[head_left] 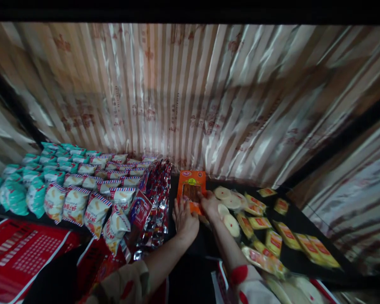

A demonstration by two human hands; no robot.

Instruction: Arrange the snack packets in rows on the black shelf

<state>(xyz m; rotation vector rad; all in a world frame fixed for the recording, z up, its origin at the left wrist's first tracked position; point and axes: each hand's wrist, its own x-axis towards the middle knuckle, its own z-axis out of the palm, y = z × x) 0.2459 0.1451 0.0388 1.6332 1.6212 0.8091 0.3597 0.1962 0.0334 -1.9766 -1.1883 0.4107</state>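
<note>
An orange snack packet [192,185] with a clear window showing brown sticks stands at the back of the black shelf, in the middle of the head view. My left hand [186,220] grips its lower left part, fingers over the front. On the lower right edge, my right hand [210,205] has its fingers closed round the packet. Both thumbs are near the packet's bottom edge. Just left of the packet is a row of dark red and purple shiny packets [158,198]. Round pale packs [229,197] lie beside my right hand.
White snack bags [74,202] and teal bags [14,196] stand in rows at left. Yellow packs [286,234] lie scattered at right. Striped plastic-covered boxes [177,93] form the back wall. Red printed sheets [22,257] hang at the front left.
</note>
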